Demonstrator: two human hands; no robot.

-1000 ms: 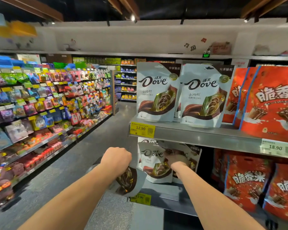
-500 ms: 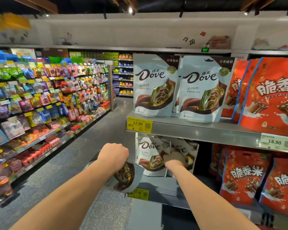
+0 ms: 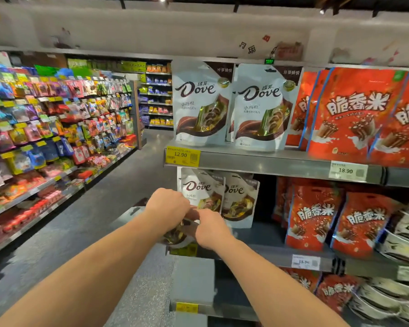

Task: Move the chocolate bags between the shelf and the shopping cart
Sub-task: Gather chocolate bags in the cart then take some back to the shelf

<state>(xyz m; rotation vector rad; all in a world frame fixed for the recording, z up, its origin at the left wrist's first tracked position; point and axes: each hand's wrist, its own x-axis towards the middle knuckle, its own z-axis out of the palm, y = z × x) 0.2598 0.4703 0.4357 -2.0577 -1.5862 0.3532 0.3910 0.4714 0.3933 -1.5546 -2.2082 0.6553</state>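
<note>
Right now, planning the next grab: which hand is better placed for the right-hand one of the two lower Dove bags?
The right hand, probably: it sits just below-left of that Dove bag, while the left hand grips a loose bag farther left.

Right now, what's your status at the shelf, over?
Left hand grips Dove bag, low before the shelf. Right hand against same bag, fingers hidden. Nothing blocking.
</note>
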